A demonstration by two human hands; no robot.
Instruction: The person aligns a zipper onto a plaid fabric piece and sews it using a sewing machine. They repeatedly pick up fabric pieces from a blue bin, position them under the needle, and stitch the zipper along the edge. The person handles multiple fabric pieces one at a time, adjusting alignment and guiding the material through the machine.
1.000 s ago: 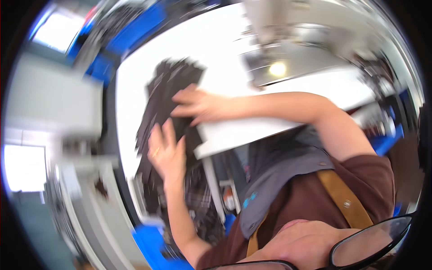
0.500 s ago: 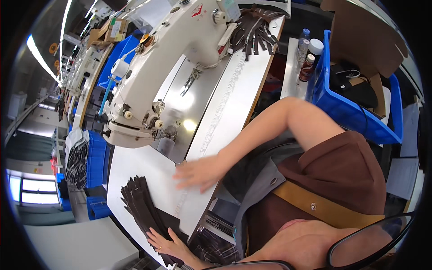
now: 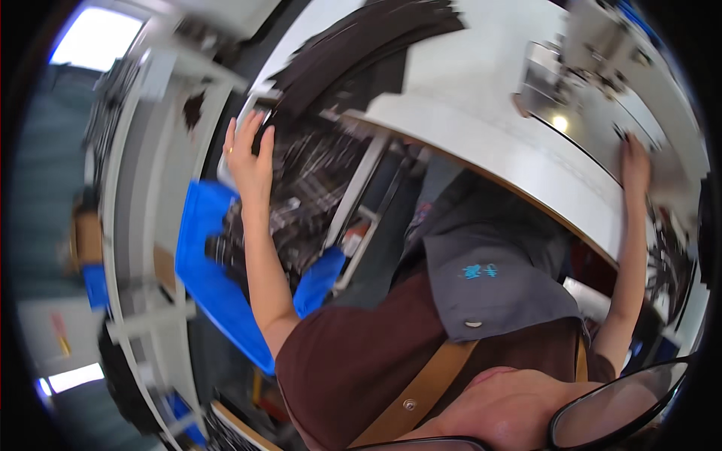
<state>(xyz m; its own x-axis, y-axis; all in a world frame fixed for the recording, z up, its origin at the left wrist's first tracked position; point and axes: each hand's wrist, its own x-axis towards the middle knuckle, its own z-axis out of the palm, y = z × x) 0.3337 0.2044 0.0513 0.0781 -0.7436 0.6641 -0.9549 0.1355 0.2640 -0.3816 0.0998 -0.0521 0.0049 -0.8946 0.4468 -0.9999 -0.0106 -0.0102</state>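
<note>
My left hand (image 3: 252,154) is raised past the table's left end, fingers spread, holding nothing I can see. Close to its fingertips lies a stack of dark brown fabric strips (image 3: 368,49), fanned at one end. My right hand (image 3: 636,165) reaches over the metal bed (image 3: 579,135) of a white sewing machine (image 3: 590,37). Its fingers are together on small dark thread snips (image 3: 620,133), which are blurred and partly covered.
A blue bin (image 3: 207,248) holding dark plaid fabric (image 3: 316,173) stands below the left end of the white table (image 3: 466,98). Grey shelving (image 3: 143,248) rises at the far left. More dark strips (image 3: 665,255) hang at the right edge.
My view has swung left. My left hand has left the strips and lifted off the table. My right hand has gone from the bare tabletop to the snips on the machine bed.
</note>
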